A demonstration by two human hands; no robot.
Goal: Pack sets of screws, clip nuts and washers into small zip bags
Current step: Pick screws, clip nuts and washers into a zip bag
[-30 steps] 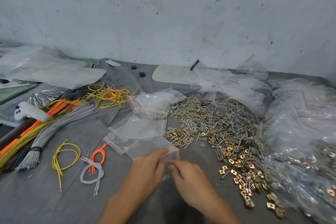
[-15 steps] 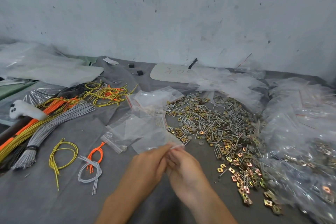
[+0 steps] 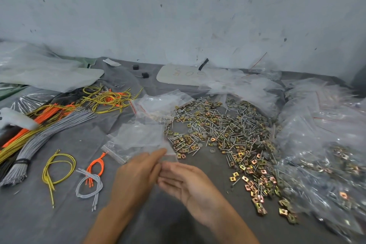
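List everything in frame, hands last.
screws, clip nuts and washers: one pile, silver and brass, centre-right
filled bags: heap, clear, right
empty zip bags: several, clear, red strips, centre
grey wire bundle: one, left
orange and yellow wires: bundles, left and back-left
yellow loop, orange loop, grey loop: one each, front left
white handle: one, far left
black blocks: two, back
white board: one, back centre
plastic sheets: clear, back left
small bag: one, clear, between the hands
left hand: fingertips at small bag, grip blurred
right hand: beside it, grip blurred

Coloured wire bundles (image 3: 49, 134) lie on the grey cloth (image 3: 39, 224).
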